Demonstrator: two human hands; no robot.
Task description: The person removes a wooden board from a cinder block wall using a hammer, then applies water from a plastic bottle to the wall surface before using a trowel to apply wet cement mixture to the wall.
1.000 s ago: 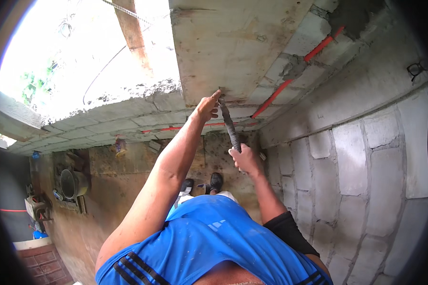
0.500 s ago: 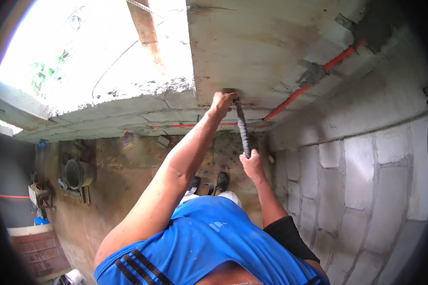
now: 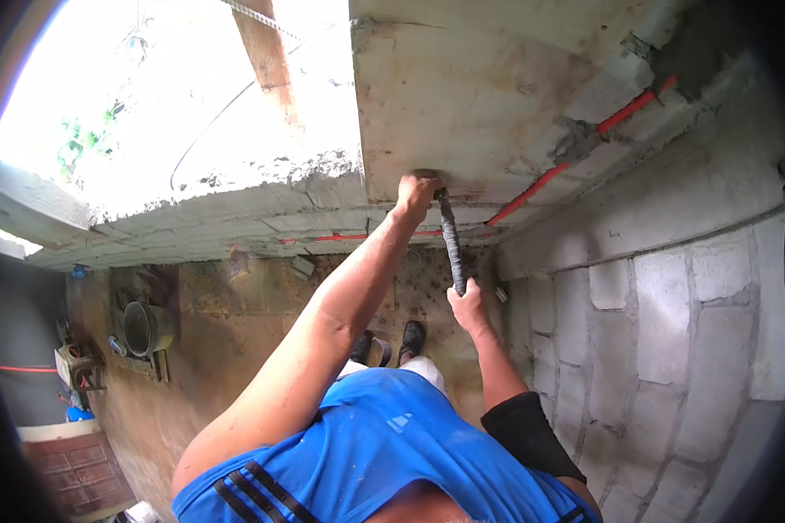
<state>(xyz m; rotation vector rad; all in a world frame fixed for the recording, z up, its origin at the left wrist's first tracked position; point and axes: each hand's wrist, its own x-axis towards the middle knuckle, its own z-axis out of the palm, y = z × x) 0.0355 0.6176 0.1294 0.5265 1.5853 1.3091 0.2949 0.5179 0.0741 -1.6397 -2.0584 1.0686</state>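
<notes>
A broad, stained panel [image 3: 471, 96] spans the upper view, a red conduit [image 3: 632, 109] slanting beside it. Near its lower edge runs a dark wrapped handle [image 3: 451, 240] — the right hand [image 3: 467, 305] clamps its near end, perhaps for leverage; the left hand [image 3: 419, 192] curls at its far end, maybe steadying it — exact grip unclear.
</notes>
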